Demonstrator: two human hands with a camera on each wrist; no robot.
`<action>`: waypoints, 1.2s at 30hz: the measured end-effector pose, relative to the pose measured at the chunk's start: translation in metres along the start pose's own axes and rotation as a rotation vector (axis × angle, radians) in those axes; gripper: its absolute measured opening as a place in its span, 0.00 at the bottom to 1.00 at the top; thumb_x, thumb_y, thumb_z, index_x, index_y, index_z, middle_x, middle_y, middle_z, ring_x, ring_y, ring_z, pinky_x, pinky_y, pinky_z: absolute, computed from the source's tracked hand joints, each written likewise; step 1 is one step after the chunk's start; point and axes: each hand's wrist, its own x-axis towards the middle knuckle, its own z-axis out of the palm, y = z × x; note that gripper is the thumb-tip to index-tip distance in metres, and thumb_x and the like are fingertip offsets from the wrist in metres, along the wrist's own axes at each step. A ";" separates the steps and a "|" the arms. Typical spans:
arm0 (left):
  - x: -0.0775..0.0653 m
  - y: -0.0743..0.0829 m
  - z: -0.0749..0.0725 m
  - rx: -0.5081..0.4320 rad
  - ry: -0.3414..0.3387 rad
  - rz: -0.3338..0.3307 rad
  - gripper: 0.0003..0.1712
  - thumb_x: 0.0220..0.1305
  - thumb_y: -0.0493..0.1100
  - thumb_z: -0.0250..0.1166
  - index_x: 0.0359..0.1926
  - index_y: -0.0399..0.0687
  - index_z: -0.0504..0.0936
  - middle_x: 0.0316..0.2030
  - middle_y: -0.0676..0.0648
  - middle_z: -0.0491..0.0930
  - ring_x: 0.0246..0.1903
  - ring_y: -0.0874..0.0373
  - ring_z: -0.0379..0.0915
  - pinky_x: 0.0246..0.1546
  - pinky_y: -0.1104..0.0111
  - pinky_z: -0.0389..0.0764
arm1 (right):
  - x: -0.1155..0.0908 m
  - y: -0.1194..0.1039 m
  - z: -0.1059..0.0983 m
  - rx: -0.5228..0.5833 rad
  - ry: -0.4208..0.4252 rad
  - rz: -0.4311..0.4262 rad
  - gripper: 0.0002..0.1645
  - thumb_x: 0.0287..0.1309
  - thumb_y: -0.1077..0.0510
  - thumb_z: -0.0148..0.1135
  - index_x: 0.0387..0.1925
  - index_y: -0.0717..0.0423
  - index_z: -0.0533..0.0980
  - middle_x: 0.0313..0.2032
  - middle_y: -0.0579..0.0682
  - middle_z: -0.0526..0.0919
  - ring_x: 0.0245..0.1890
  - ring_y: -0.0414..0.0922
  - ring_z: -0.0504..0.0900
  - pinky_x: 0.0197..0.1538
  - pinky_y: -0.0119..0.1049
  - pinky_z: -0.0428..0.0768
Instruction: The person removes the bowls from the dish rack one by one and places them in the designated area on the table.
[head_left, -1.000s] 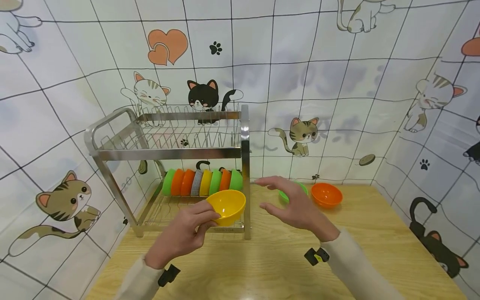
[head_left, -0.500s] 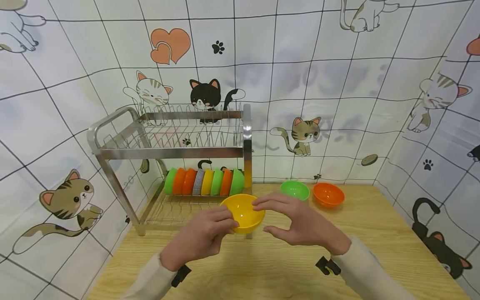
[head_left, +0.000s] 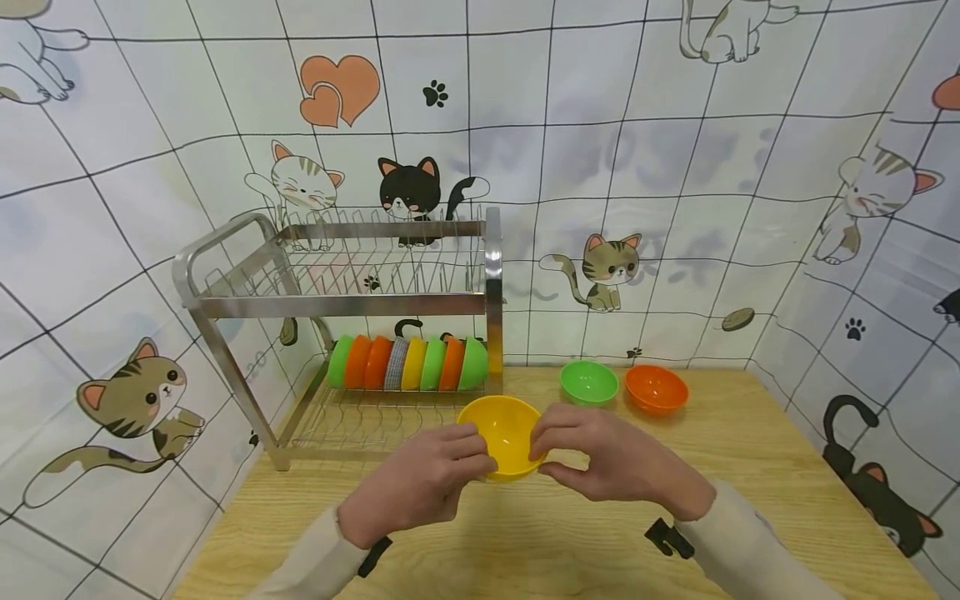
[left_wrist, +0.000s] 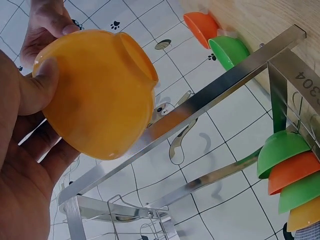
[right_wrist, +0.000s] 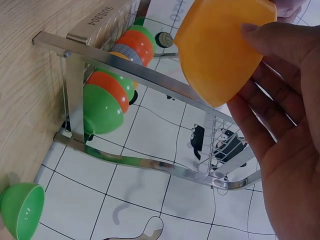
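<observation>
Between both hands a yellow bowl (head_left: 506, 429) is held above the table, its opening tipped toward the head camera. My left hand (head_left: 427, 475) pinches its left rim, fingers over the inside and thumb on the outer wall. On the opposite rim my right hand (head_left: 611, 454) grips it the same way. In the left wrist view the underside of the yellow bowl (left_wrist: 100, 95) shows, with the left thumb pressed to it. The right wrist view shows the yellow bowl (right_wrist: 220, 50) from the other side, under the right thumb.
A two-tier metal dish rack (head_left: 345, 308) stands at the left; its lower tier holds a row of bowls (head_left: 414, 364) in green, orange, yellow and grey. A green bowl (head_left: 589, 382) and an orange bowl (head_left: 656, 389) sit on the wooden table (head_left: 555, 542) near the back wall.
My left hand has brought the yellow bowl rightward and slightly down, away from the rack. My right hand, apart from the bowl a second ago, has taken hold of its right rim.
</observation>
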 end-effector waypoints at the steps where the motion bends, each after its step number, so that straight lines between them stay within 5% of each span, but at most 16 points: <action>1: 0.000 0.000 0.001 -0.005 -0.007 -0.004 0.16 0.52 0.28 0.74 0.37 0.52 0.84 0.31 0.57 0.78 0.37 0.63 0.73 0.45 0.77 0.80 | -0.001 0.000 0.000 0.001 -0.005 0.000 0.15 0.52 0.63 0.78 0.40 0.46 0.82 0.42 0.39 0.83 0.44 0.34 0.79 0.52 0.23 0.81; 14: 0.003 0.000 0.008 -0.042 -0.028 -0.021 0.10 0.63 0.34 0.70 0.42 0.53 0.84 0.36 0.59 0.81 0.40 0.64 0.74 0.50 0.75 0.80 | -0.008 -0.001 -0.001 -0.021 -0.031 0.002 0.07 0.63 0.56 0.72 0.40 0.44 0.81 0.39 0.38 0.82 0.41 0.33 0.77 0.51 0.20 0.79; 21: 0.006 -0.003 0.012 -0.045 0.043 0.015 0.15 0.64 0.41 0.73 0.51 0.50 0.83 0.47 0.55 0.84 0.48 0.61 0.77 0.57 0.73 0.81 | -0.014 0.000 -0.003 -0.047 -0.012 0.000 0.04 0.66 0.54 0.70 0.40 0.43 0.81 0.38 0.37 0.80 0.41 0.33 0.76 0.51 0.20 0.78; 36: -0.006 -0.019 0.016 -0.197 0.217 -0.353 0.39 0.62 0.45 0.74 0.72 0.46 0.70 0.64 0.48 0.72 0.63 0.56 0.71 0.62 0.62 0.80 | -0.035 0.023 -0.002 -0.082 0.063 0.049 0.02 0.69 0.52 0.65 0.38 0.44 0.80 0.39 0.38 0.80 0.39 0.34 0.76 0.48 0.20 0.75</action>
